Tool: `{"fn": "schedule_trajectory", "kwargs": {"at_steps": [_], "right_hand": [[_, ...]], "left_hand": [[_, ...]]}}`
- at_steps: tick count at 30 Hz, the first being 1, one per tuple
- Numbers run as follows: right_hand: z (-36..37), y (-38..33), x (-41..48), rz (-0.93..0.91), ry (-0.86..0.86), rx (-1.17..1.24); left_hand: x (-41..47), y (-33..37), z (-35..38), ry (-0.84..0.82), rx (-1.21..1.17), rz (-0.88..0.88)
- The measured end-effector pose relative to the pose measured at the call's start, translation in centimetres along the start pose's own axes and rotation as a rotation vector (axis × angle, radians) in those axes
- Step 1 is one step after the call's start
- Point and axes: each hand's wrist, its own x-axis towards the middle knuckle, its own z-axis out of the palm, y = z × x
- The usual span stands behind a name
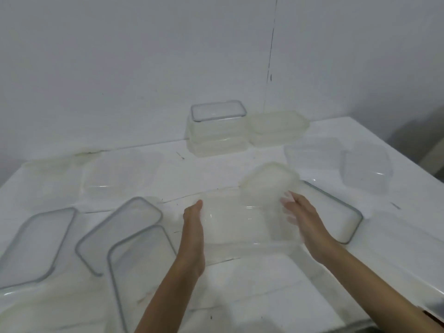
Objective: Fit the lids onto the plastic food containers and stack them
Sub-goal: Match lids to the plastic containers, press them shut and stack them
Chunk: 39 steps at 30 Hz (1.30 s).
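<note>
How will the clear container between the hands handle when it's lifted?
Likely light: the clear container looks empty and thin-walled. Its glossy sides may be slippery, so a two-sided grip seems wise. Broad flat base, so it probably won't tip.

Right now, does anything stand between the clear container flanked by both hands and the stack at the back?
Nothing visible does. The table between the clear container and the stack lies bare; a small cloudy piece sits right of that line, near the right hand.
</note>
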Motion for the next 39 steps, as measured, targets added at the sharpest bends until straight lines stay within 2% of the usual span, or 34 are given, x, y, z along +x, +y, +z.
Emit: {"fn": "schedule_trajectory", "kwargs": {"at_steps": [4, 11, 14, 17, 19, 21, 23, 26, 30, 34, 37, 39], "right_hand": [[-1.2, 0.8, -1.2, 0.002, 0.025, -0.040], [-1.6, 1.4, -2.5, 0.011, -0.014, -0.094], [-1.5, 1.5, -2.5, -0.044, -0.010, -0.158], [-1.3, 1.3, -2.0, -0.165, 0.082, -0.362], [-0.9, 0.9, -1.7, -0.301, 0.179, -0.600], [-0.1, -0.1, -1.0, -0.412, 0.193, -0.842], [1.9, -2.1, -0.4, -0.438, 0.081, -0.881], [6.2, -5.6, 0.0, -0.454, -0.209, -0.814], [13.6, -9.2, -1.2, -0.489, -0.636, -0.759], [20.4, -10.3, -4.1, -0.531, -0.945, -0.788], [24.7, -9.5, -6.6, -0.514, -1.106, -0.752], [27.4, -8.3, -8.1, -0.528, -1.182, -0.748]], "left_hand": [[-1.1, -2.3, 0.3, 0.023, 0.014, -0.072], [-2.3, -3.4, 0.0, 0.023, 0.005, -0.047], [-2.3, -3.7, 0.0, 0.020, 0.027, -0.028], [-2.4, -3.6, 0.0, -0.009, 0.048, -0.013], [-2.6, -3.2, -0.4, -0.028, 0.032, 0.000], [-2.8, -2.6, -1.2, -0.009, 0.005, 0.038], [-2.9, -1.8, -2.7, 0.057, -0.014, 0.115], [-3.0, 0.0, -5.7, 0.168, -0.068, 0.231], [-4.0, 2.4, -11.5, 0.388, -0.155, 0.351], [-5.8, 3.1, -18.1, 0.623, -0.112, 0.426], [-7.2, 2.0, -23.5, 0.806, -0.050, 0.413], [-7.5, 0.4, -27.2, 0.939, 0.047, 0.326]]}}
